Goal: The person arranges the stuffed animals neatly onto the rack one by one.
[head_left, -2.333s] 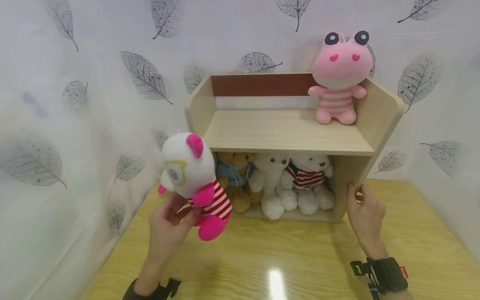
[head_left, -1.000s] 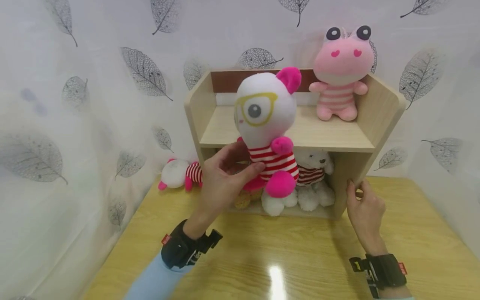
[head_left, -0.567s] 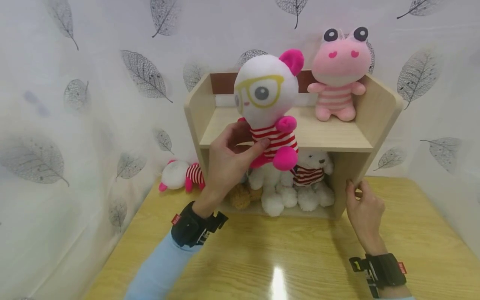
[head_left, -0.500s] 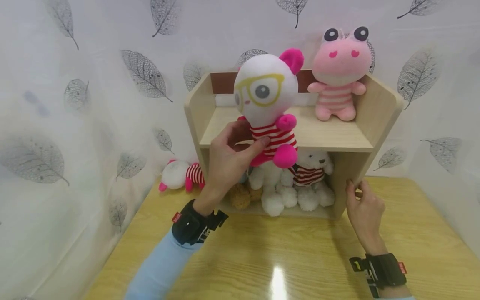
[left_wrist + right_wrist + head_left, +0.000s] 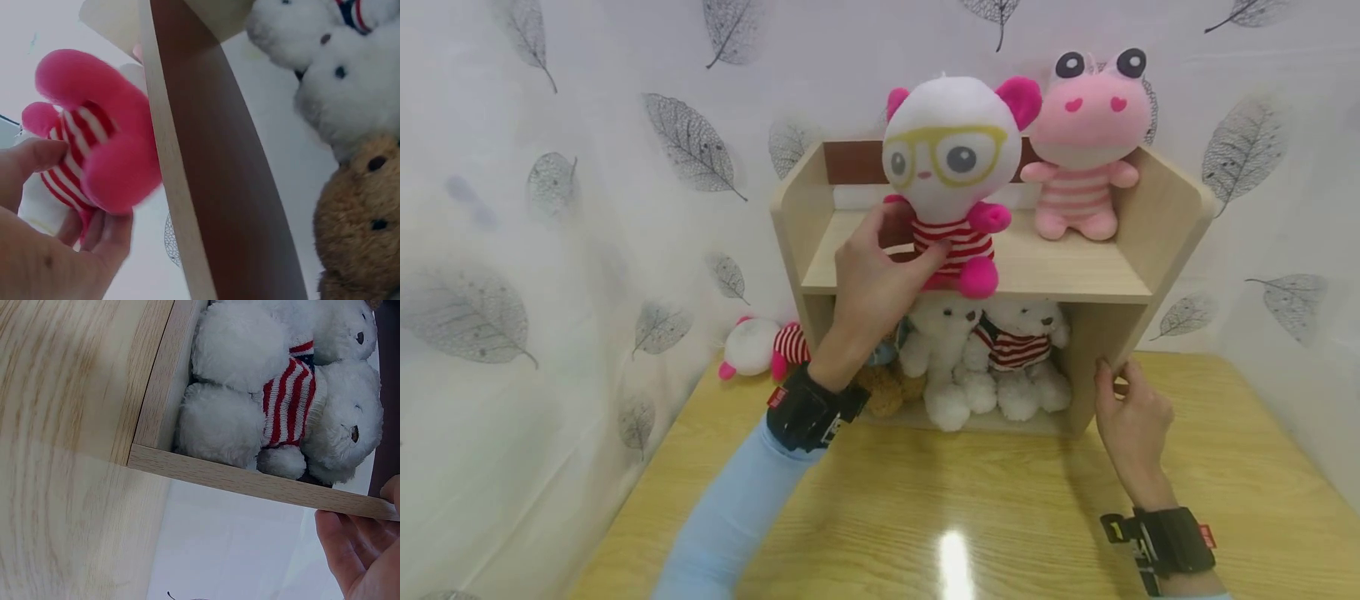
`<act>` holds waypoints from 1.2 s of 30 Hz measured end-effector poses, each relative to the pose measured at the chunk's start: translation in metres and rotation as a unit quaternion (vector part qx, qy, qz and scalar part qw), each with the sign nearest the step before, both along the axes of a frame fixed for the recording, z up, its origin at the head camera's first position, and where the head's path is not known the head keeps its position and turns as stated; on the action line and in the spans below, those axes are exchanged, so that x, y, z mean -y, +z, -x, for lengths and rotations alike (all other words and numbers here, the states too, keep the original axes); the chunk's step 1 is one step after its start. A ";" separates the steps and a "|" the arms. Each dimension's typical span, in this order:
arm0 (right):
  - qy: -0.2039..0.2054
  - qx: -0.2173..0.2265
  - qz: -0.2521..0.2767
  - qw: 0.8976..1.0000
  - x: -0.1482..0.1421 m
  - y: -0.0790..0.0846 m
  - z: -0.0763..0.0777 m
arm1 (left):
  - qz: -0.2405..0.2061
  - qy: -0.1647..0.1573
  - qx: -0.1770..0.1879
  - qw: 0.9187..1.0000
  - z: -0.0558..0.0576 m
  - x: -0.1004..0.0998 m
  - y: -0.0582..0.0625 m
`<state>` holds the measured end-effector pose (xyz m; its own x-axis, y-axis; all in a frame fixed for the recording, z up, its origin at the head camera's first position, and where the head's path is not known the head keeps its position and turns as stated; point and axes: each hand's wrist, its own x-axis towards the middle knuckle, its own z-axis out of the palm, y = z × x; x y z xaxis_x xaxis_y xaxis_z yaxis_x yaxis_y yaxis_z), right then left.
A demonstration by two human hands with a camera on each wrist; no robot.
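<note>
My left hand (image 5: 880, 275) holds a plush panda (image 5: 951, 158) with pink ears, yellow glasses and a red-striped body, thumb across its belly. The panda is upright at the front edge of the small shelf's upper board (image 5: 1060, 279). In the left wrist view its pink feet (image 5: 122, 172) overlap that board's edge. My right hand (image 5: 1133, 417) pinches the front edge of the shelf's right side panel (image 5: 1112, 350), thumb inside and fingers outside in the right wrist view. A pink plush hippo (image 5: 1082, 158) sits at the right end of the upper board.
Below, a brown bear (image 5: 359, 206), a white plush (image 5: 943, 358) and a white dog in a striped sweater (image 5: 1022, 358) fill the compartment. Another pink-and-white plush (image 5: 756, 346) lies on the wooden table (image 5: 880, 517) left of the shelf. A leaf-patterned curtain (image 5: 602, 250) hangs behind.
The left hand has carried the panda from left of the shelf rightward and up to the upper board, and its face has turned more to the front. The right hand stays on the side panel.
</note>
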<state>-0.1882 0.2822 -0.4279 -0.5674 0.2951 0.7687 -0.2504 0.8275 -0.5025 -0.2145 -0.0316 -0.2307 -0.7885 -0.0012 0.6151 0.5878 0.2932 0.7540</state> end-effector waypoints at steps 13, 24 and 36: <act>0.001 0.011 0.006 1.000 -0.001 0.000 0.000 | 0.069 0.061 0.036 0.995 0.019 -0.030 0.015; -0.003 0.001 0.002 1.000 -0.001 0.000 -0.001 | 0.154 0.108 0.060 0.980 0.033 -0.039 0.031; -0.003 0.015 0.017 1.000 0.001 -0.002 0.001 | 0.247 0.158 0.147 0.945 0.063 -0.059 0.067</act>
<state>-0.1890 0.2814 -0.4296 -0.5884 0.3242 0.7407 -0.2304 0.8109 -0.5379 -0.2775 0.0269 -0.1633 -0.9337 -0.0353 0.3563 0.1982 0.7777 0.5965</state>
